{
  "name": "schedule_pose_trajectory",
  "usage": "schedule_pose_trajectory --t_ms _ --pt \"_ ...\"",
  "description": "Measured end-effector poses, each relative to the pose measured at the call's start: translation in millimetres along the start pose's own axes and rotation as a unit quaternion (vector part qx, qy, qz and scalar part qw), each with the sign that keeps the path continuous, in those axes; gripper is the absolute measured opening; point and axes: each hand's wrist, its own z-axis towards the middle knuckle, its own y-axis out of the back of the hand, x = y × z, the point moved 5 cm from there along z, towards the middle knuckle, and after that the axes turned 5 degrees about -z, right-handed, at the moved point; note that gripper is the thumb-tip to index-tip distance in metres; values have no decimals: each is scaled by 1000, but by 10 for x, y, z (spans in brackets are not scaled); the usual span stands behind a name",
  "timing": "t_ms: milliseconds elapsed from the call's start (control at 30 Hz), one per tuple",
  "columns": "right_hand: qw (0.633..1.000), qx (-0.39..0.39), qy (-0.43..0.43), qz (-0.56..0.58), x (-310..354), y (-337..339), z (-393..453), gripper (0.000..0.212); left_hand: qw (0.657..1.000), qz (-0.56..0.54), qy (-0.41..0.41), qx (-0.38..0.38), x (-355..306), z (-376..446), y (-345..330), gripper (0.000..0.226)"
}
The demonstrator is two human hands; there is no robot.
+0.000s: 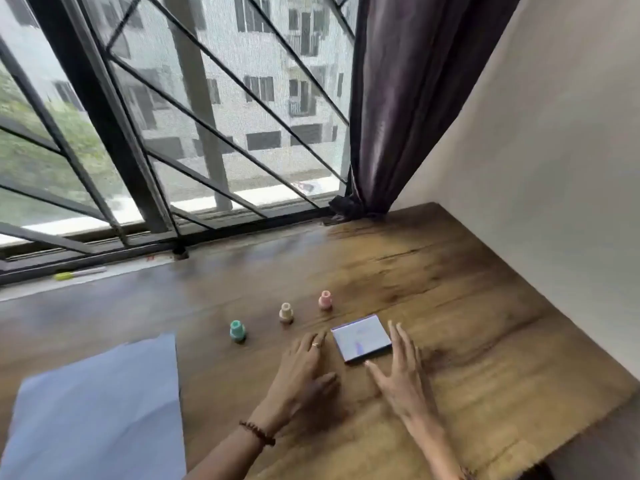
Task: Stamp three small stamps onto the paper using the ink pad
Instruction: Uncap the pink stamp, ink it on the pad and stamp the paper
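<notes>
Three small stamps stand upright in a diagonal row on the wooden table (450, 306): a green stamp (237, 330), a beige stamp (286, 312) and a pink stamp (325, 300). A square ink pad case (361, 337) lies flat with its lid closed, just right of the stamps. My left hand (304, 372) rests on the table at the case's left edge, fingers apart. My right hand (401, 372) hovers at its right and front edge, fingers spread. Neither hand holds anything. A large sheet of pale blue paper (100, 410) lies at the near left.
A window with black diagonal bars runs along the table's far side. A dark curtain (398, 116) hangs in the corner. A white wall (554, 168) borders the table on the right. A yellow-green pen (78, 273) lies on the sill at far left.
</notes>
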Motion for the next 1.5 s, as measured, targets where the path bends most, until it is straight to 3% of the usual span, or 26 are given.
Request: schedule_pose_trajectory --t_ms 267,667,767,900,1067,1200,1300,1400,1500 --pt "998 -10 -14 54 9 -27 48 79 999 -16 5 -50 -39 83 -38 69" --pt "994 -41 74 74 1000 -463 -966 67 992 -54 101 -59 791 -1273 312 66" --pt "995 -35 65 61 1159 -568 -1109 76 990 -82 95 -63 911 -1375 425 54" --pt "998 -32 40 34 1332 -665 -1190 90 963 -218 91 -131 983 -1433 535 45" --pt "1000 -8 -10 18 1409 -698 -1208 93 950 -244 85 -174 978 -1402 543 38" --pt "994 -10 -4 109 1383 -560 -1170 77 955 -221 71 -183 1022 -1377 519 36" --pt "955 64 -78 278 1198 -451 -1091 34 957 -218 67 -180 1043 -1366 524 28" --pt "925 14 -136 355 900 -308 -933 6 960 -208 59 -180 1037 -1361 524 26" --pt "917 -42 -205 340 614 -252 -776 8 960 -204 58 -182 1022 -1361 528 24"
